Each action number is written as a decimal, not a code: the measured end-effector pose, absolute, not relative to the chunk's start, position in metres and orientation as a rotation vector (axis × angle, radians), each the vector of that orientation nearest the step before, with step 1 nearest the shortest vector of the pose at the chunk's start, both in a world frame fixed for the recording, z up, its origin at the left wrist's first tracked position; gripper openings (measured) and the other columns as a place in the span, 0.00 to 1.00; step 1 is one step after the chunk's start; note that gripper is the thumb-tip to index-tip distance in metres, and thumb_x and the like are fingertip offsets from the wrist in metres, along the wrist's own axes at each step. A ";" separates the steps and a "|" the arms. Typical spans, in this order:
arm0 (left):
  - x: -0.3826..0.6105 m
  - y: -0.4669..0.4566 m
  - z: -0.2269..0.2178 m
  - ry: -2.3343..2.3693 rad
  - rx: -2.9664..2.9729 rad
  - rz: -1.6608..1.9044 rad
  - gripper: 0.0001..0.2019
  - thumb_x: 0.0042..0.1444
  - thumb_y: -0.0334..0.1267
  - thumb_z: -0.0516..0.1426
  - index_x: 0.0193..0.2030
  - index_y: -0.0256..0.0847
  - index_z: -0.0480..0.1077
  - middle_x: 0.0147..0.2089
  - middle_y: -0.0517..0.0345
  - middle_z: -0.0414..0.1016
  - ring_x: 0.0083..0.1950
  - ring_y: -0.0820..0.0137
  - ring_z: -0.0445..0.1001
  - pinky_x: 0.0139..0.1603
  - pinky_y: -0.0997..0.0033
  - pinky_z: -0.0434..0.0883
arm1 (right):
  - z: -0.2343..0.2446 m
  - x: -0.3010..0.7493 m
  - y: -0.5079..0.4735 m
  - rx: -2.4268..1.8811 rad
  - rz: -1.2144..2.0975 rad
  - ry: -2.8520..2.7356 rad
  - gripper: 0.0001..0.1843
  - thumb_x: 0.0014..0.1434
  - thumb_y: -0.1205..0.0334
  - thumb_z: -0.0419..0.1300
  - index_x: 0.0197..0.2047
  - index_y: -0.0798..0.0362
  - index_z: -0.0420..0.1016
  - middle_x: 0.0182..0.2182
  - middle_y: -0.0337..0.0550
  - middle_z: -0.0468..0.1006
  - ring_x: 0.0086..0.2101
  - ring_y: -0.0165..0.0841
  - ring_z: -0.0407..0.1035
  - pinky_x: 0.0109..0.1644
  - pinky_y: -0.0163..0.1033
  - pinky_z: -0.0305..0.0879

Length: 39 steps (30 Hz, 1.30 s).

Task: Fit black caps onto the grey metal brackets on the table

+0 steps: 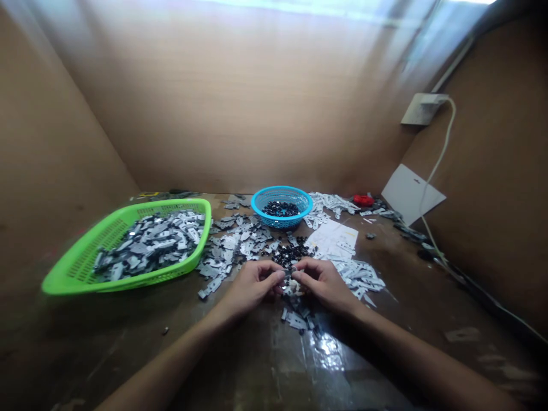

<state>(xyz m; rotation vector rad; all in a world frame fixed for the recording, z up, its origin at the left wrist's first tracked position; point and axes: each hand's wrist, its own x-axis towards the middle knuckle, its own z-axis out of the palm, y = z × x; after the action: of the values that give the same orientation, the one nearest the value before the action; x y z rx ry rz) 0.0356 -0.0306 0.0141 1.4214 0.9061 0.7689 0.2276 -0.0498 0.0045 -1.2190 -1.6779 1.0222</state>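
Two hands at lower centre of the head view, left hand (252,287) and right hand (325,282), fingers (277,276) curled inward, tips pinching a small grey metal piece (288,281) between them. Just above, a heap of black pieces (291,252) on the brown worktop (257,365); grey metal stampings (233,245) strewn around. Left of frame, a green plastic basket (128,213) full of stampings (148,244); upper centre, a blue basket (265,197) holding black pieces (280,209).

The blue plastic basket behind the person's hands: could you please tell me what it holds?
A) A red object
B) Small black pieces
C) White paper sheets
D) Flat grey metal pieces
B. A heap of small black pieces lies inside the blue plastic basket.
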 end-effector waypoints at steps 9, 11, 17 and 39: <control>-0.014 0.009 0.039 0.585 0.595 1.522 0.25 0.53 0.54 0.49 0.47 0.35 0.68 0.45 0.48 0.72 0.42 0.70 0.73 0.38 0.74 0.70 | -0.005 0.232 -0.041 -1.253 1.070 -1.505 0.21 0.56 0.52 0.55 0.51 0.49 0.65 0.37 0.42 0.72 0.23 0.27 0.66 0.25 0.33 0.63; -0.016 0.013 0.036 0.793 0.812 1.450 0.22 0.52 0.51 0.52 0.47 0.36 0.68 0.44 0.47 0.73 0.40 0.68 0.73 0.37 0.72 0.71 | -0.005 0.232 -0.041 -1.259 1.066 -1.522 0.21 0.56 0.52 0.55 0.51 0.49 0.65 0.36 0.42 0.72 0.23 0.27 0.66 0.25 0.33 0.63; -0.012 0.015 0.004 1.396 2.135 1.090 0.17 0.53 0.33 0.52 0.50 0.43 0.68 0.56 0.50 0.65 0.59 0.61 0.59 0.60 0.56 0.53 | -0.001 0.231 -0.044 -1.301 0.975 -1.600 0.20 0.57 0.53 0.53 0.51 0.52 0.66 0.35 0.45 0.73 0.26 0.29 0.67 0.26 0.33 0.62; 0.038 -0.039 0.019 0.954 2.361 0.871 0.11 0.54 0.38 0.54 0.44 0.45 0.69 0.42 0.50 0.71 0.47 0.62 0.67 0.48 0.64 0.63 | 0.001 0.223 -0.049 -1.129 0.957 -1.699 0.19 0.55 0.61 0.57 0.51 0.51 0.67 0.41 0.44 0.74 0.40 0.34 0.68 0.43 0.39 0.66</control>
<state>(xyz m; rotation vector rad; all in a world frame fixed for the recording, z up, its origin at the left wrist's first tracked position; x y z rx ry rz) 0.0377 -0.0395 0.0185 2.3610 0.9536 0.8709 0.2230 -0.0491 0.0011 -1.1285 -1.6992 0.9565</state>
